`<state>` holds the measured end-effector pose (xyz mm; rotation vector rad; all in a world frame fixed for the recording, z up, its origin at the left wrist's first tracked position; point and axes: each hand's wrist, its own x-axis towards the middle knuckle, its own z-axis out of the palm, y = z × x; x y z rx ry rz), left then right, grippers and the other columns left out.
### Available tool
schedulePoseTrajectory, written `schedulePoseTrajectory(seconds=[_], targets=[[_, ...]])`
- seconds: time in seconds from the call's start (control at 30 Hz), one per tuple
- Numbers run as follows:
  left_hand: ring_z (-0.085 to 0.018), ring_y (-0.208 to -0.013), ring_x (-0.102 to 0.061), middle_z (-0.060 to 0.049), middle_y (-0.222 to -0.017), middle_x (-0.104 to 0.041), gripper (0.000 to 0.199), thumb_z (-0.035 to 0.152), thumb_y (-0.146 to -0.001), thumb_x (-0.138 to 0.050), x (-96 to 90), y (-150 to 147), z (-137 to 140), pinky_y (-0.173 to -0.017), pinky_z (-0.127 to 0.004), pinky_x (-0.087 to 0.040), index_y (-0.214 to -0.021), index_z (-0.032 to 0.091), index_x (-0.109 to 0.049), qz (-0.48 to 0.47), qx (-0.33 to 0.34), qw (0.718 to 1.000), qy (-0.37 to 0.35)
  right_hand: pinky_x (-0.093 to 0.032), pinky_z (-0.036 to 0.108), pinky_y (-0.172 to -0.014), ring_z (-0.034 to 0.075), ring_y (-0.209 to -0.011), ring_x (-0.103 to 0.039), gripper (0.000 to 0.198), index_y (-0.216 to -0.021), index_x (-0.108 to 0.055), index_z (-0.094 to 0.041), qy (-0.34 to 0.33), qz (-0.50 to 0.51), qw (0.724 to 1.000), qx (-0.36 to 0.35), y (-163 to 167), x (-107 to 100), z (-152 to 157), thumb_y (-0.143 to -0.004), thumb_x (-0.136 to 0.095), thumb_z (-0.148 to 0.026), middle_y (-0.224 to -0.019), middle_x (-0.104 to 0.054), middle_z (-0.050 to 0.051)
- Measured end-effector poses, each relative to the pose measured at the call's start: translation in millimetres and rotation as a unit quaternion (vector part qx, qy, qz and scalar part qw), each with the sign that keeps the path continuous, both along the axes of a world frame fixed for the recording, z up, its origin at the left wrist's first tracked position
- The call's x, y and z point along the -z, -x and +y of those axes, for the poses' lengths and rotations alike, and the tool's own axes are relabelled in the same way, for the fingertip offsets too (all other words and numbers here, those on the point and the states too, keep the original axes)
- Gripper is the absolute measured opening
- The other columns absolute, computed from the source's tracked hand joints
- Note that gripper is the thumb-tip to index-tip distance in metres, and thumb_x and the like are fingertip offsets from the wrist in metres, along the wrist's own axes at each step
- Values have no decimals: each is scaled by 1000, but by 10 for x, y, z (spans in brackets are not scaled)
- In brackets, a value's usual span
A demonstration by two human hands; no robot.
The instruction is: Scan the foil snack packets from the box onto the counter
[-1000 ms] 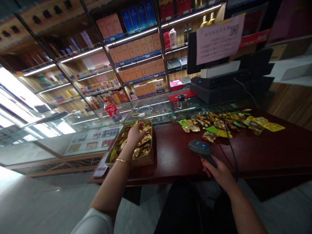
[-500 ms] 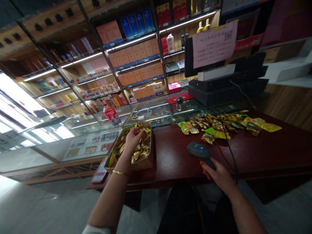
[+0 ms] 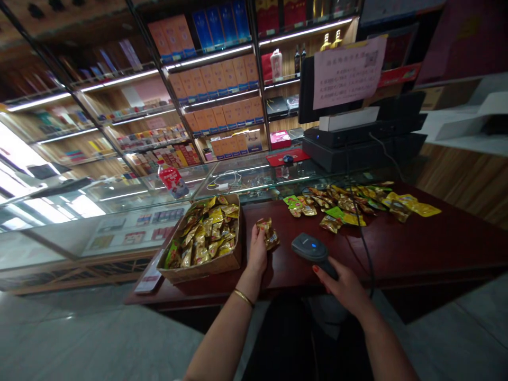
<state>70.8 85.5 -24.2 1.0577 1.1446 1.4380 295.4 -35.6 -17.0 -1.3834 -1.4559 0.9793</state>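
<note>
My left hand [image 3: 259,250] is closed on a small gold snack packet [image 3: 270,235], held over the dark red table [image 3: 278,272] just right of a cardboard box [image 3: 200,271]. Inside the box lie many similar gold and green packets [image 3: 208,230]. Wrapped around the handle of a dark barcode scanner [image 3: 311,247] is my right hand [image 3: 346,283]. The scanner's head points left, toward the held packet, and a blue light shows on top. Farther back on the table, a loose pile of packets [image 3: 345,200] spreads to the right.
Behind the table runs a glass display counter [image 3: 254,177] with a red-labelled bottle [image 3: 172,180] and a white cable [image 3: 224,182]. A monitor with a pink paper sign [image 3: 349,71] stands at the back right. A black cord [image 3: 369,254] crosses the table. A phone-like slab [image 3: 148,280] lies at the left edge.
My left hand has come out of the box and moved right, now with a gold packet in it. The scanner in my right hand has shifted slightly left in view.
</note>
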Motion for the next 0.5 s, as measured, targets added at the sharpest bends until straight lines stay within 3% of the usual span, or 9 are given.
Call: schedulePoseTrajectory(seconds=[0.2, 0.37, 0.5], targets=[[-17, -87, -70, -6, -110, -70, 56, 50, -82, -74, -53, 16, -19, -75, -28, -58, -129, 25, -59, -145, -11, 989, 2, -44, 29, -55, 20, -54, -59, 38, -99, -71, -20, -3, -16, 1000, -10, 8, -38, 18, -89, -61, -55, -59, -64, -2], [-17, -85, -69, -5, -103, -71, 52, 47, -82, -75, -43, 13, -14, -75, -28, -58, -127, 24, -60, -165, -6, 986, -18, -48, 31, -66, 23, -69, -66, 38, -100, -73, -21, -18, -16, 999, -22, 3, -69, 2, -89, -62, -55, -73, -73, 3], [-16, -82, -69, -4, -102, -71, 54, 47, -82, -75, -82, 11, -13, -75, -28, -58, -129, 25, -59, -162, -12, 987, -9, -47, 30, -60, 21, -60, -62, 36, -97, -73, -21, -7, -7, 1000, -27, -17, -40, -2, -89, -63, -54, -66, -68, 0]])
